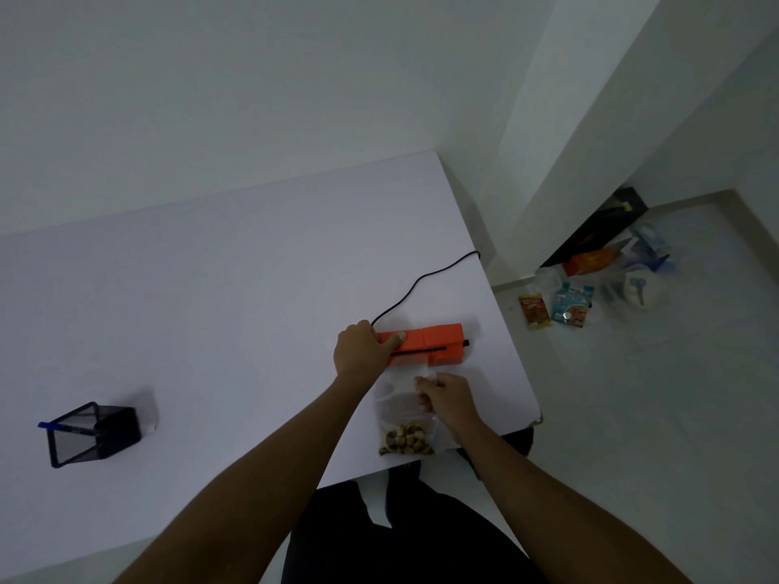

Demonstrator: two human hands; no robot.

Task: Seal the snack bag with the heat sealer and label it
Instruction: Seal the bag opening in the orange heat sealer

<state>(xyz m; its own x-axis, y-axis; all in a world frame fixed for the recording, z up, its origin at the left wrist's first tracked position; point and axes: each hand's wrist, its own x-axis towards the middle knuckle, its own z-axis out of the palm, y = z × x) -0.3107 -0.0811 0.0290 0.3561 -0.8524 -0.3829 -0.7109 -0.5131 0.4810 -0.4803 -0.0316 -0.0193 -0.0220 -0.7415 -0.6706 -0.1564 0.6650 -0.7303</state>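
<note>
White table (210,309), left hand (360,351) pressing sealer (425,343)

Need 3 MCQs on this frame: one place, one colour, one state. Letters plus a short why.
1. Where is the mesh pen holder?
A. far left on the table
B. touching the sealer
C. on the floor

2. What colour is the heat sealer?
A. blue
B. orange
C. white

3. What is the left hand doing?
A. hanging off the table
B. holding a pen
C. pressing on the sealer's left end

Key:
1 A, it stands alone far from the sealer.
2 B, the body is plainly orange.
3 C, it rests on top while the right hand steadies the snack bag, whose top lies at the slot.
</note>
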